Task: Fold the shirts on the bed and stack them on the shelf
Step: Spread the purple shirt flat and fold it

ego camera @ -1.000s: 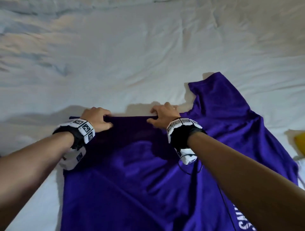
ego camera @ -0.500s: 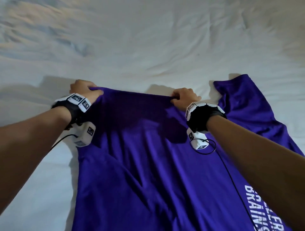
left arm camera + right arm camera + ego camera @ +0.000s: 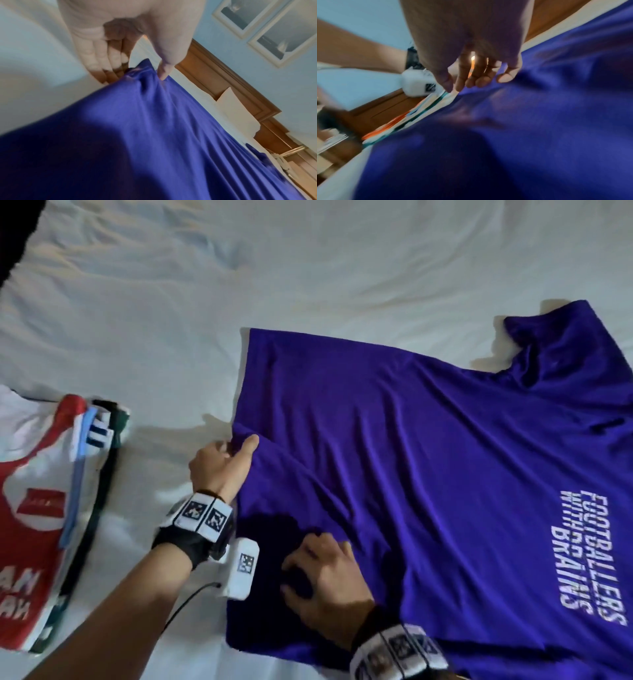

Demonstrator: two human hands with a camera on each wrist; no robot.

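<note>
A purple shirt (image 3: pixel 411 457) with white lettering lies spread on the white bed sheet (image 3: pixel 308 268), its sleeve at the far right. My left hand (image 3: pixel 239 448) pinches a raised fold at the shirt's left edge between thumb and fingers; the left wrist view shows this pinch (image 3: pixel 137 73) on the purple shirt (image 3: pixel 154 135). Nearer to me, my right hand (image 3: pixel 308 563) sits on the same edge with curled fingers bunching the fabric. In the blurred right wrist view its fingertips (image 3: pixel 477 82) meet the purple shirt (image 3: pixel 522 135). A ridge of cloth runs between both hands.
A stack of folded shirts (image 3: pixel 51 508), red and white on top, lies on the bed just left of my left arm. A wooden headboard (image 3: pixel 223 88) and a pillow (image 3: pixel 240 112) stand beyond the shirt. White sheet stretches away on the far side.
Both hands held the shirt's far edge stretched between them. Now the view has swung round, the shirt lies flat, and both hands hold its left edge close together.
</note>
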